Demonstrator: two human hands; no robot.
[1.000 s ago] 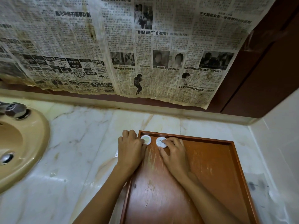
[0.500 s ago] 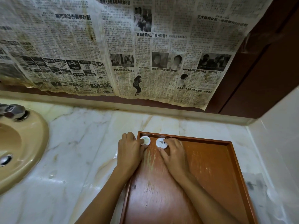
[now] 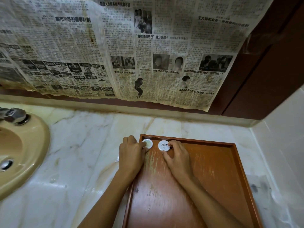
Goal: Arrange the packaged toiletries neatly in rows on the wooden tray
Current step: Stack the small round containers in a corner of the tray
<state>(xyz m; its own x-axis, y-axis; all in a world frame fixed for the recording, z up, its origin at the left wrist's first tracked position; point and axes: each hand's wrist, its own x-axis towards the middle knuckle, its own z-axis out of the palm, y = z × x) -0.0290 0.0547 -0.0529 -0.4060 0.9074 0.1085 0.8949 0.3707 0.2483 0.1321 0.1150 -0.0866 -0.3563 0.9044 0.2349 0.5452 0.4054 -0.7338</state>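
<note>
1. Far left: a beige sink [image 3: 24, 155] set in the marble bench [image 3: 85, 145]; no packaged toiletries visible on that stretch of bench.
2. Left hand [image 3: 130, 155] at the far left corner of the wooden tray [image 3: 230, 170]; fingers curled over the tray's left rim, thumb touching the left round packet [image 3: 148, 143]; more a press than a full grip, as far as can be told.
3. Left round packet lying flat in that far left corner, just beside the back wall.
4. Right round packet [image 3: 163, 145] flat on the tray floor, just beside the first, apart from it by a narrow gap; both close to the back rim, so likely the start of a first row.
5. Right hand [image 3: 178, 159] with fingers bent round the right packet's edge, pinching or nudging it.
6. Rest of the tray floor bare of packets; probably early in the task, with more rows still to fill; no other packets in view.
</note>
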